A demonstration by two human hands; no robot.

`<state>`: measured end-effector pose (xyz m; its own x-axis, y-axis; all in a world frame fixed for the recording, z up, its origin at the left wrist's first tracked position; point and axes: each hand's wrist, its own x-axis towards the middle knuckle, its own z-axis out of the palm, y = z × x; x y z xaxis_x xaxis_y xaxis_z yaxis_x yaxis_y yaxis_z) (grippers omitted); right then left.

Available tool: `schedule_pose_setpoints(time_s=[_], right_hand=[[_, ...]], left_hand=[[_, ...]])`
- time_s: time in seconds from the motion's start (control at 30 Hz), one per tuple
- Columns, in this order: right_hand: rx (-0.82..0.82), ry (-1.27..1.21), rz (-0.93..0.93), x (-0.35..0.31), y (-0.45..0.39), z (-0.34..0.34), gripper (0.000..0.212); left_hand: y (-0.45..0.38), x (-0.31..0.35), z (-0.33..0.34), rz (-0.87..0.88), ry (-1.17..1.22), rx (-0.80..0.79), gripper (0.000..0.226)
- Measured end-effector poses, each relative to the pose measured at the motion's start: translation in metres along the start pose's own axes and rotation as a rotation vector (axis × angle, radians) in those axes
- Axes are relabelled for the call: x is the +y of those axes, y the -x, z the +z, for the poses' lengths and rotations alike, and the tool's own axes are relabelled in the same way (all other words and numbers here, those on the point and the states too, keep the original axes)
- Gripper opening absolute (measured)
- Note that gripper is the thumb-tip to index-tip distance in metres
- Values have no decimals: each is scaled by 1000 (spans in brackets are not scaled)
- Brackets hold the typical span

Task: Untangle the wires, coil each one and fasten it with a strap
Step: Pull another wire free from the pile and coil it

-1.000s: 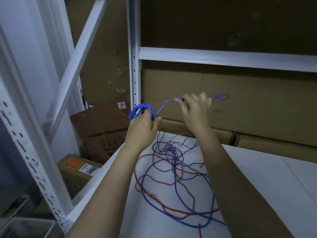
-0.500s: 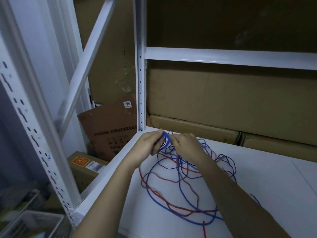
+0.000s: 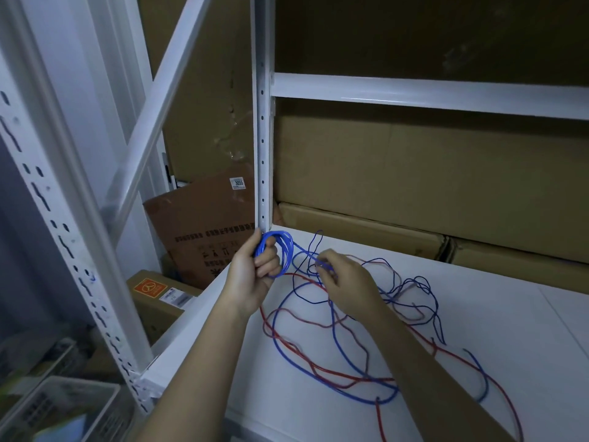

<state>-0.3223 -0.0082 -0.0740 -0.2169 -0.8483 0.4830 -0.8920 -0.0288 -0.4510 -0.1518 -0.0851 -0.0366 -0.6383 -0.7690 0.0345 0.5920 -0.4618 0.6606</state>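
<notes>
My left hand point(image 3: 251, 275) grips a small coil of bright blue wire point(image 3: 283, 250) just above the white shelf point(image 3: 478, 314), close to the rack's upright post. A loose length of the same blue wire runs from the coil to my right hand point(image 3: 347, 285), whose fingertips pinch it low over the shelf. Under and around my right forearm lies a tangle of wires point(image 3: 366, 339) in red, blue, dark blue and dull pink, spread across the shelf. No strap is visible.
A white perforated upright post point(image 3: 263, 122) stands just behind the coil. Flat cardboard boxes point(image 3: 414, 186) line the back of the shelf. Left of the shelf edge sit brown cartons point(image 3: 197, 231) and a white basket point(image 3: 57, 406) lower down.
Both hands came down from chest height to just above the shelf. My right hand let the wire's raised end drop and now pinches the blue wire near the coil.
</notes>
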Motion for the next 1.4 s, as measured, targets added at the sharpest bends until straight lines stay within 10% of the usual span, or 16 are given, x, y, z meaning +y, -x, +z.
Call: schedule_pose_setpoints(time_s=[0.17,0.4,0.6,0.9,1.23,1.4], right_hand=[[-117,48,-13,5,10,13,21],[-92,-303,85,8,18,12,40],[-64,-387,140,21,13,11,15],[106,-266,265,31,-6,2,16],[6,-375,230,41,-19,-36,3],[39,-289,144,30,-23,-53,35]], left_hand=[[-10,-8,15,171,-103,19,28],[-23,-33,10,195,-1099,11,17],[-27,-46,0,105,-1845,-132,16],[-19,-35,5,-56,-1625,-198,30],[-22,-22,-1,248,-1588,-9,42],[-28,-15,10,342,-1459,-13,46]])
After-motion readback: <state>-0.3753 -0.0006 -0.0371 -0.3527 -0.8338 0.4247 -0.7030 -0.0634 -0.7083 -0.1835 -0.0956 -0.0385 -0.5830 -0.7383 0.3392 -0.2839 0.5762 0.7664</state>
